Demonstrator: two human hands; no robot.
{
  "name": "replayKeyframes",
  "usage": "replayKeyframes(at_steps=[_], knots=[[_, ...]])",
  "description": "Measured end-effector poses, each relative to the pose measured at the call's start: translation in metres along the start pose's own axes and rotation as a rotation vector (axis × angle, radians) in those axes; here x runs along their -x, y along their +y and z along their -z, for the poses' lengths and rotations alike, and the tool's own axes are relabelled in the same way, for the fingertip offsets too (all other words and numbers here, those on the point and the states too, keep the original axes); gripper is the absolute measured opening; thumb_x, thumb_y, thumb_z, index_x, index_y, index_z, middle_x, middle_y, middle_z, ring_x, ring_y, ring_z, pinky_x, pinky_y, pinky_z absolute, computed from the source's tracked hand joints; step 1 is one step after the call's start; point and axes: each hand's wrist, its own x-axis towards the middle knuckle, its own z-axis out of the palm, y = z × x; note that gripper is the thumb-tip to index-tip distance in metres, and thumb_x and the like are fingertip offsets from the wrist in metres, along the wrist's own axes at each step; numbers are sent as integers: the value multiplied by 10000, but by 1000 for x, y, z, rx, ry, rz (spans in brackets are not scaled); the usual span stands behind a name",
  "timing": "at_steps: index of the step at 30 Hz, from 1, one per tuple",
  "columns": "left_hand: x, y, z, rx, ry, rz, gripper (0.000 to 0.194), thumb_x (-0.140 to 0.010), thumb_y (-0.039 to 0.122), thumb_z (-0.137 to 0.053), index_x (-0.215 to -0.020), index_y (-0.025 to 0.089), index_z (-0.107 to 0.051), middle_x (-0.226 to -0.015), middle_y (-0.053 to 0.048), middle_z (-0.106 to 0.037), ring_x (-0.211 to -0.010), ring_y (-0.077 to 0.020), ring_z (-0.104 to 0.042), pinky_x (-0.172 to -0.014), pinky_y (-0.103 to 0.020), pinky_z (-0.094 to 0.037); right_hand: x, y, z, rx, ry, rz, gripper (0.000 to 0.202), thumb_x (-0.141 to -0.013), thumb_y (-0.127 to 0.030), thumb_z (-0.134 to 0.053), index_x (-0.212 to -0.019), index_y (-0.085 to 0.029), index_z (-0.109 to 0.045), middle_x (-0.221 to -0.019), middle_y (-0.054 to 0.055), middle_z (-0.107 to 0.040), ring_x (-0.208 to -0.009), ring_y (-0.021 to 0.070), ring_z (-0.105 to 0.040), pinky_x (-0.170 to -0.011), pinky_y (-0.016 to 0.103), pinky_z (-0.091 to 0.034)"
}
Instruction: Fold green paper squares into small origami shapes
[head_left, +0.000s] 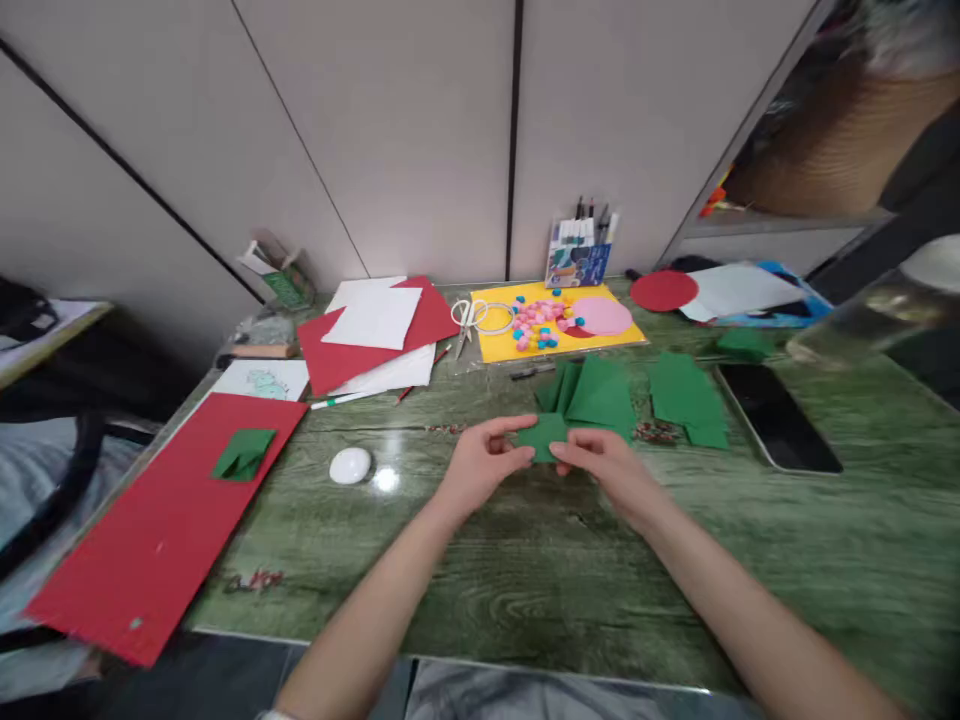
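Observation:
My left hand (484,462) and my right hand (606,465) meet over the middle of the green table (525,570), both pinching one small folded piece of green paper (545,436). Just behind it lies a fan of folded green paper pieces (592,392). More green paper (686,398) lies to the right of that. Both forearms reach in from the near edge.
A long red sheet (150,540) with a folded green piece (241,452) lies at the left. A white oval object (350,465), red and white sheets (375,335), scissors (466,320), a yellow sheet with pink and blue beads (536,325), a marker box (577,255) and a phone (776,415) surround the hands.

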Motion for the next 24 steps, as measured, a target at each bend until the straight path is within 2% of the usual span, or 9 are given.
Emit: replayKeyframes(at_steps=[8, 12, 15, 19, 22, 24], knots=[[-2, -3, -1, 46, 65, -58, 385, -664, 212, -657, -1047, 173, -643, -544, 21, -537, -508, -88, -455, -490, -201, -338, 1, -3, 0, 7, 7, 35, 304, -735, -392, -600, -540, -178, -507, -565, -13, -573, -583, 132, -491, -620, 254, -346], [-2, -3, -2, 107, 117, -102, 305, -671, 200, -645, -973, 175, -675, -769, -32, -646, -674, -123, -529, -617, -223, -403, 0, -3, -1, 91, 13, 73, 297, -745, -397, -583, -553, -176, -533, -569, -10, -573, -564, 128, -482, -580, 250, -342], [-2, -4, -4, 137, 164, -108, 289, -669, 204, -649, -955, 173, -680, -861, -48, -663, -740, -140, -546, -677, -241, -413, 0, -2, -1, 149, 16, 102, 297, -753, -400, -572, -565, -171, -552, -578, -6, -579, -564, 129, -484, -561, 248, -340], [-1, -5, -5, 144, 184, -96, 345, -654, 200, -667, -998, 182, -664, -735, -17, -636, -649, -117, -506, -607, -226, -384, 0, -2, -1, 133, 37, 106, 260, -739, -382, -589, -591, -168, -576, -602, -2, -601, -595, 135, -512, -587, 248, -364], [-1, -4, -4, 114, 181, -94, 370, -662, 221, -667, -1029, 185, -651, -564, 28, -530, -530, -90, -416, -508, -209, -316, 0, -2, 0, 106, 52, 110, 251, -727, -371, -604, -581, -169, -575, -591, -6, -594, -589, 132, -513, -587, 248, -368], [-1, -2, -2, 89, 156, -104, 400, -659, 228, -673, -1055, 183, -637, -529, 44, -475, -502, -81, -376, -485, -206, -289, 0, -2, 1, 86, 47, 105, 250, -721, -371, -609, -576, -171, -575, -588, -7, -595, -582, 130, -511, -586, 249, -368]])
